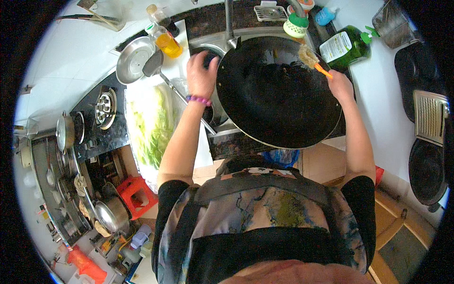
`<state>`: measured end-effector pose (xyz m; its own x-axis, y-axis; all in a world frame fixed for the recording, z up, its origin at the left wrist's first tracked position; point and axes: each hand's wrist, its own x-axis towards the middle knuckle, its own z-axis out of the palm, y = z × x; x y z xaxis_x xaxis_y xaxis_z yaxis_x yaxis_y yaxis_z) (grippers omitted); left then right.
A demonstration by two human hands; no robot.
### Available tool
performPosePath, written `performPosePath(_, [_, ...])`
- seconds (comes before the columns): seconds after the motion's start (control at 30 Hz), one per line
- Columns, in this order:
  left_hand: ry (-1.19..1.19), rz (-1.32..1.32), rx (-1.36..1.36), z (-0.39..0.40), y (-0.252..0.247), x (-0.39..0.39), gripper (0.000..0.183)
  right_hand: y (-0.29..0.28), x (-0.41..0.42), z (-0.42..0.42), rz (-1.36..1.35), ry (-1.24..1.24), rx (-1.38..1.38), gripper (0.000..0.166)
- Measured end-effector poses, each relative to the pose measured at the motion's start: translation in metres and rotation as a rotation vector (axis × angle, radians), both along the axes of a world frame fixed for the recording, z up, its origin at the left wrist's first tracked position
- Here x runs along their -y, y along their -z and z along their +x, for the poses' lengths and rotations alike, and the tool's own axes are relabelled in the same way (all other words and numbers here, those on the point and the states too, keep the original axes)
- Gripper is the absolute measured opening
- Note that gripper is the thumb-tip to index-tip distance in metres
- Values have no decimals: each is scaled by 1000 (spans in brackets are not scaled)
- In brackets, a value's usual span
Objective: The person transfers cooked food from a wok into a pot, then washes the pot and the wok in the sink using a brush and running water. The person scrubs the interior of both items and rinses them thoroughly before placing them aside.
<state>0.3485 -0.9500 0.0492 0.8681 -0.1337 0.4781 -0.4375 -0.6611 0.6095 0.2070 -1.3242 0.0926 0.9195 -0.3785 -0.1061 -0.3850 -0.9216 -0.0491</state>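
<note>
A large black wok [276, 96] rests over the sink, its inside wet and shiny near the far wall. My right hand [341, 85] grips the orange handle of a scrub brush [309, 57], whose pale bristles are at the wok's far right rim. My left hand [203, 72], with a beaded bracelet at the wrist, is beside the wok's left rim with thumb and fingers apart, holding nothing. A spatula [170, 81] with a dark blade and metal handle lies left of that hand, partly hidden by the forearm.
A metal pan [135, 60], a bottle of orange liquid [168, 44] and bagged leafy greens [150, 124] lie to the left. The faucet [230, 25] stands behind the sink. A green soap bottle [345, 46] is at the right, and a gas burner [105, 108] farther left.
</note>
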Motion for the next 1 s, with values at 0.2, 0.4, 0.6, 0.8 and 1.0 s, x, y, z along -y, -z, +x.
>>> performPosePath(0.2, [219,215,29,50,-17,82,28,23,-21,0,-68,-120,-322,14])
performPosePath(0.4, [292,627,-213,77,1,84,20,50,-31,-2,8,-176,-523,25])
performPosePath(0.6, [231,469,-253,55,6,37,21,72,-45,48,627,-239,-25,26])
performPosePath(0.8, [217,314,-15,41,-1,52,22,44,-97,109,1996,529,277,14])
performPosePath(1.0, [477,-587,-805,3,4,134,26,23,-95,139,2199,401,540,24])
